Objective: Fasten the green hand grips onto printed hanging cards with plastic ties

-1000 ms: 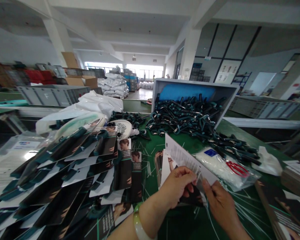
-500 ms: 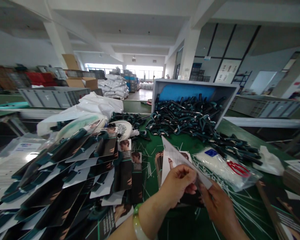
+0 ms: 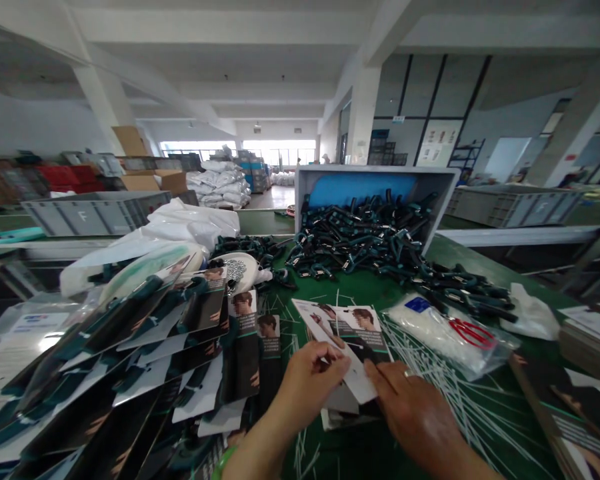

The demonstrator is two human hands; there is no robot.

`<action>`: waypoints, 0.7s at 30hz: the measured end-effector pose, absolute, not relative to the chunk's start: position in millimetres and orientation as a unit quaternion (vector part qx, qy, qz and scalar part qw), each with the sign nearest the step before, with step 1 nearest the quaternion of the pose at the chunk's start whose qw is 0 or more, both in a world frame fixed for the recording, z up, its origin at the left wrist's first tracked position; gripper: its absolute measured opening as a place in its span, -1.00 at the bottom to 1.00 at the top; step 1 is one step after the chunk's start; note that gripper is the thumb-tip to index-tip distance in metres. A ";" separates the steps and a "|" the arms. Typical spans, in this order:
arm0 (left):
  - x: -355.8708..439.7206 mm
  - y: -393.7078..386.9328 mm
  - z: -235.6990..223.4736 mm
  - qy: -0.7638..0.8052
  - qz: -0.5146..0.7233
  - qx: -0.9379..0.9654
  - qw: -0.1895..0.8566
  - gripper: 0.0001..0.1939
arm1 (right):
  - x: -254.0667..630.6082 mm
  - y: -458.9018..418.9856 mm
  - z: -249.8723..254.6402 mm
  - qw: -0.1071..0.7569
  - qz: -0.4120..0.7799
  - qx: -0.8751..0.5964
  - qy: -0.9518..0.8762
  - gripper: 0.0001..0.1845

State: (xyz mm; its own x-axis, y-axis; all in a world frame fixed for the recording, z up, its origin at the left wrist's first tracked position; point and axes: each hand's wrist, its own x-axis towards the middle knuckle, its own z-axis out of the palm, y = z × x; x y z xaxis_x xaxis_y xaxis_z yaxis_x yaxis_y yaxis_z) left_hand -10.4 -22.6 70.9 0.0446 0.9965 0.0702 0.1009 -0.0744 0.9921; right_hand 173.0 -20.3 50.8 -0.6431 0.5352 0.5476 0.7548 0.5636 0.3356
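A printed backing card (image 3: 347,367), white side up, is tilted between my two hands above a stack of cards (image 3: 365,320) with dark printed fronts. My right hand (image 3: 415,403), wearing a ring, grips the card's near right edge between thumb and fingers. On its left side my left hand (image 3: 313,373) has thumb and index finger pinched against the card's face near small holes. Whatever lies in that pinch is too small to make out. Loose white cable ties (image 3: 445,380) fan out over the green table to the right of my right hand.
Carded pliers (image 3: 145,340) are heaped at left. A tipped grey crate (image 3: 375,170) spills dark green-handled pliers (image 3: 365,233) ahead. Behind the heap, a white dish (image 3: 237,270) holds small metal parts. A bag of cable ties (image 3: 445,333) and card stacks (image 3: 587,347) lie at right.
The card has swung down from a steep, edge-on tilt, so its white face now shows. Both hands have come slightly left in view, still at the card. The whole view has shifted a little.
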 end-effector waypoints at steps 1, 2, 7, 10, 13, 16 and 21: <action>-16.1 -18.1 68.0 0.511 0.470 0.563 0.449 -0.75 | 170.5 -21.4 52.7 0.189 -0.276 -0.370 -0.867 -0.67; -20.4 -13.0 64.2 0.524 0.467 0.566 0.433 -0.73 | 168.7 -21.8 55.0 0.185 -0.263 -0.363 -0.875 -0.71; -21.2 8.0 35.2 0.583 0.450 0.581 0.348 -0.68 | 172.9 18.2 77.7 0.142 -0.081 -0.359 -0.919 -0.67; -13.0 9.9 17.8 0.601 0.448 0.619 0.235 -0.73 | 172.1 89.2 92.0 0.140 -0.071 -0.485 -0.861 -0.60; -7.0 9.1 0.8 0.592 0.472 0.630 0.174 -0.77 | 153.3 172.7 93.9 0.093 -0.089 -0.526 -0.840 -0.68; -7.7 12.4 -18.3 0.557 0.505 0.639 0.162 -0.67 | 118.2 242.3 85.2 0.041 -0.081 -0.502 -0.860 -0.71; -13.8 20.5 -40.7 0.527 0.512 0.660 0.156 -0.61 | 59.3 313.1 65.3 -0.011 -0.096 -0.447 -0.889 -0.68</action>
State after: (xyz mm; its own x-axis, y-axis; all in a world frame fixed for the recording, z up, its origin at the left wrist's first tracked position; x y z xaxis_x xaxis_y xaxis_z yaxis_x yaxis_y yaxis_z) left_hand -13.8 20.5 -40.7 -0.0802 0.8558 0.5110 0.5352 -0.3955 0.7464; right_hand 59.3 313.1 65.3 -0.6006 0.7969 0.0656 0.7926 0.5824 0.1806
